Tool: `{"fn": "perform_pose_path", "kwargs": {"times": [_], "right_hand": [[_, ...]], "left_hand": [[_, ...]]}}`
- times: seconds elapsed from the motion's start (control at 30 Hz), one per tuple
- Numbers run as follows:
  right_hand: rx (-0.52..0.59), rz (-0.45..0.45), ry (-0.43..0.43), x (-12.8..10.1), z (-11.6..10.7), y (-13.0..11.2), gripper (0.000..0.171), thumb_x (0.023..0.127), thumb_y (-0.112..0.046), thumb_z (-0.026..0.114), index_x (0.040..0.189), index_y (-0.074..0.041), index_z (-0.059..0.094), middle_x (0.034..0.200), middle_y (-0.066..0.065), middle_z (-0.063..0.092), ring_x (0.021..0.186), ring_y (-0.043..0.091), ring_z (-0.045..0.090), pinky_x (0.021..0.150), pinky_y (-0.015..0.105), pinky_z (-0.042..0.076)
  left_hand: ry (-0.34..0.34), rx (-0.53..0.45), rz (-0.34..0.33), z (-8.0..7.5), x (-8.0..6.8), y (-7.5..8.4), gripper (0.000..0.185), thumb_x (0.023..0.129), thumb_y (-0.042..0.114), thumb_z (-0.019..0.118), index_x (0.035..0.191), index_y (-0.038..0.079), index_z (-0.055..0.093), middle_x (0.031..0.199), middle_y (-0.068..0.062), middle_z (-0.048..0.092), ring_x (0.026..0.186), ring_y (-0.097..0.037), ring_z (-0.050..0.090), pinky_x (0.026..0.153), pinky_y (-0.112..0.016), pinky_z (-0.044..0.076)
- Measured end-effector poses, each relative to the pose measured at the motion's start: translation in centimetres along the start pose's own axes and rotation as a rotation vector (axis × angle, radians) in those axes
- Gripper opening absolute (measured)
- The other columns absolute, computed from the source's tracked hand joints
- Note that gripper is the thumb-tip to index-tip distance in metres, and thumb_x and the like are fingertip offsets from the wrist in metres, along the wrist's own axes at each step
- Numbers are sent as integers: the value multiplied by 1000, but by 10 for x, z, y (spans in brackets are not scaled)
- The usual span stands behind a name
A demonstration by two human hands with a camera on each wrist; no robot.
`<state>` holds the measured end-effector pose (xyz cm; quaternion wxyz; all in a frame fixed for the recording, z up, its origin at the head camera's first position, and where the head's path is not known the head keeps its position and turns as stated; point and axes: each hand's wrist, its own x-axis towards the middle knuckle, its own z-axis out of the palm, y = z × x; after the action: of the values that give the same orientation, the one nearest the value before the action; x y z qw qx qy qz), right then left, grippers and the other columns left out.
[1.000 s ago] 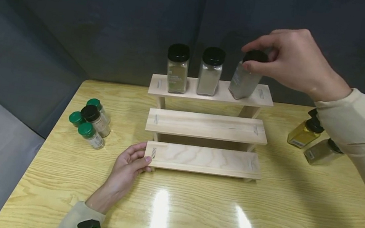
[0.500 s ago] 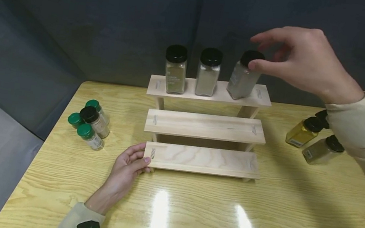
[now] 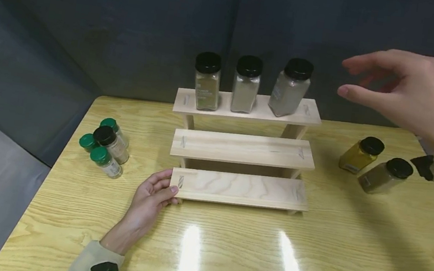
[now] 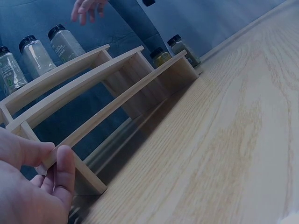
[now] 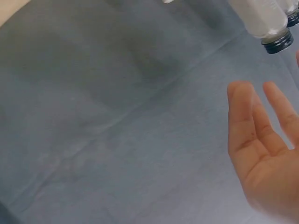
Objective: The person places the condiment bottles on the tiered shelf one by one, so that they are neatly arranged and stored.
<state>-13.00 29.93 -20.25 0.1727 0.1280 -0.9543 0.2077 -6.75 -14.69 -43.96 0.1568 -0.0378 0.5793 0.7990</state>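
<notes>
Black-lidded glass spice jar of grey powder stands at the right end of the three-tier wooden rack's top step, beside two similar jars. My right hand hovers near it, fingers loose and empty. My left hand pinches the rack's bottom-left corner on the yellow wood-grain table.

A staged recording corner rather than a lived-in kitchen — grey cloth hangs as a backdrop right behind the table, a glossy pale wood-grain top. On the table stands a bare three-step wooden rack, with spice jars grouped left of it — no other kitchen furnishings visible.
</notes>
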Motion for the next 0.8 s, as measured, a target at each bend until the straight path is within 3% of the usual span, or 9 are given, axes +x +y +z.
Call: {"fn": "perform_pose_path", "kwargs": {"times": [0.07, 0.27, 0.33, 0.57, 0.67, 0.8], "right_hand": [[6, 10, 10, -9, -1, 7, 45, 100, -22, 85, 143, -15, 74, 133, 9, 71, 93, -11, 54, 77, 14, 42], [64, 109, 32, -32, -1, 31, 46, 102, -25, 82, 146, -17, 72, 137, -14, 67, 99, -12, 54, 82, 11, 41], [93, 132, 46, -40, 1, 39, 46, 103, -24, 81, 147, -17, 71, 141, -15, 65, 103, -12, 53, 84, 10, 41], [185, 223, 68, -63, 8, 63, 52, 102, -20, 81, 151, -10, 66, 121, -38, 57, 107, -14, 51, 82, 2, 40], [186, 268, 87, -76, 14, 72, 54, 103, -19, 80, 153, -9, 64, 119, -39, 52, 105, -17, 50, 82, 1, 39], [179, 329, 115, -95, 22, 91, 57, 103, -21, 79, 156, -13, 61, 134, -28, 56, 111, -16, 45, 85, 2, 37]], "left_hand": [[-2, -1, -1, 0, 0, 0, 53, 107, -11, 59, 157, -9, 40, 120, -13, 63, 98, -17, 64, 82, -24, 60], [-1, 7, 2, -2, 0, 0, 54, 107, -10, 59, 158, -9, 39, 121, -14, 63, 97, -17, 65, 83, -24, 60], [0, 11, 2, -2, -1, 1, 54, 107, -10, 59, 158, -9, 39, 122, -14, 63, 97, -17, 65, 83, -24, 60], [3, 10, 3, -2, -1, 2, 54, 107, -10, 58, 158, -9, 39, 122, -14, 63, 97, -17, 65, 83, -24, 60], [6, 10, 0, -2, -1, 2, 54, 107, -10, 59, 158, -9, 39, 121, -13, 64, 96, -16, 65, 83, -23, 60], [11, 4, -1, -2, -1, 1, 54, 107, -11, 58, 157, -9, 40, 121, -13, 64, 95, -17, 66, 82, -23, 60]]}}
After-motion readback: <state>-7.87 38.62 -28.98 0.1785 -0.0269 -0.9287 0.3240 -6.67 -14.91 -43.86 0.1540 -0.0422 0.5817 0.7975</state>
